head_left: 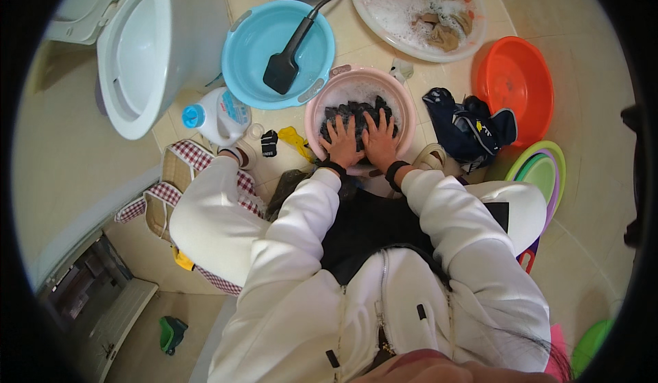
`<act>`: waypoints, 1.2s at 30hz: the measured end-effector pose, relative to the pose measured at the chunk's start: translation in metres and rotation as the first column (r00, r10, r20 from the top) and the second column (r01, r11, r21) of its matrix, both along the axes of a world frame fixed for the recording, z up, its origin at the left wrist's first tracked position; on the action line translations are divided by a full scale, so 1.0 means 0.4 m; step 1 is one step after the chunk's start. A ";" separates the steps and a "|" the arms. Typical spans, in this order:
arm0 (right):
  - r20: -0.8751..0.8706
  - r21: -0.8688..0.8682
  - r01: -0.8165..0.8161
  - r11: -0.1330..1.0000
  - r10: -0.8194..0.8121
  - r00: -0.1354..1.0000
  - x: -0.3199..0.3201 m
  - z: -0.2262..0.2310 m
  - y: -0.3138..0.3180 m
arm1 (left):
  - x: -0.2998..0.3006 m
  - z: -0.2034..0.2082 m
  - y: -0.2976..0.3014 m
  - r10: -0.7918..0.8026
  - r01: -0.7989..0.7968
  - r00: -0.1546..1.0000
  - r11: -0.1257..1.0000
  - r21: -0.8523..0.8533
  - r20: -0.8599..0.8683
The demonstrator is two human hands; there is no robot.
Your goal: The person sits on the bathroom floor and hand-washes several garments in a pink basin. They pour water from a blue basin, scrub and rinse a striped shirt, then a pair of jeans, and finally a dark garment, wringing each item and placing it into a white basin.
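Note:
A pink basin (312, 126) stands on the floor in front of me, holding foamy water and a bunched black cloth (359, 112). My left hand (343, 143) presses down on the cloth's left part with its fingers spread. Close beside it, my right hand (380, 140) rests on the right part, fingers also stretched out. Neither hand grips the cloth. Dark bands circle both wrists below white sleeves. How far the cloth reaches under the palms is hidden.
Beyond lie a light blue basin (236, 61) with a black shower head (282, 71) and a wide tub (384, 30) of sudsy clothes. A detergent jug (223, 117) and toilet (161, 54) stand left. Rightward are a navy garment (473, 133), red basin (510, 75) and stacked basins (541, 170).

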State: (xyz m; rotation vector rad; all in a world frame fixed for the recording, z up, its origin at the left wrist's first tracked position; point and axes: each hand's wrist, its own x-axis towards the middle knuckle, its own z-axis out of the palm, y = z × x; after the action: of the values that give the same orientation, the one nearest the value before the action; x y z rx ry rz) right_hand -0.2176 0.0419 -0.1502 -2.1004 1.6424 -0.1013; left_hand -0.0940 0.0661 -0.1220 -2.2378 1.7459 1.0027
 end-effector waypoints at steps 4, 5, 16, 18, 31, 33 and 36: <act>-0.124 0.054 0.024 0.998 -0.017 0.992 0.035 -0.025 -0.088 | 0.010 -0.044 -0.083 0.017 -0.014 0.999 0.997 0.076 -0.042; -0.152 0.096 0.010 0.995 0.005 0.988 0.042 -0.038 -0.118 | 0.016 -0.058 -0.107 0.021 -0.016 0.999 0.994 0.110 -0.049; -0.088 0.121 -0.307 0.944 0.318 0.944 0.069 -0.148 -0.300 | 0.091 -0.183 -0.219 0.138 -0.136 0.936 0.990 0.029 -0.325; -0.064 0.174 -0.252 0.952 0.267 0.962 0.073 -0.108 -0.325 | 0.103 -0.154 -0.216 0.232 -0.245 0.892 0.969 0.018 -0.388; 0.206 0.099 -0.373 0.923 0.348 0.915 0.003 0.207 -0.276 | 0.164 0.049 -0.160 0.081 -0.165 0.862 0.978 -0.126 -0.500; 0.167 0.377 -0.449 0.810 0.417 0.893 -0.019 0.214 -0.291 | 0.142 0.079 -0.130 0.036 -0.085 0.926 0.990 -0.114 -0.377; 0.053 0.547 -0.311 0.777 0.339 0.939 -0.035 0.187 -0.286 | 0.075 0.094 -0.078 0.024 -0.043 0.985 0.994 -0.105 -0.173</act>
State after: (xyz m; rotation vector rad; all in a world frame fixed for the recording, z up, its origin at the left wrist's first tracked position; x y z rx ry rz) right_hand -0.2315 -0.0726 -0.0754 -1.8907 1.1171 0.4863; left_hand -0.0640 0.0351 -0.0845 -2.3149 1.8798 1.1672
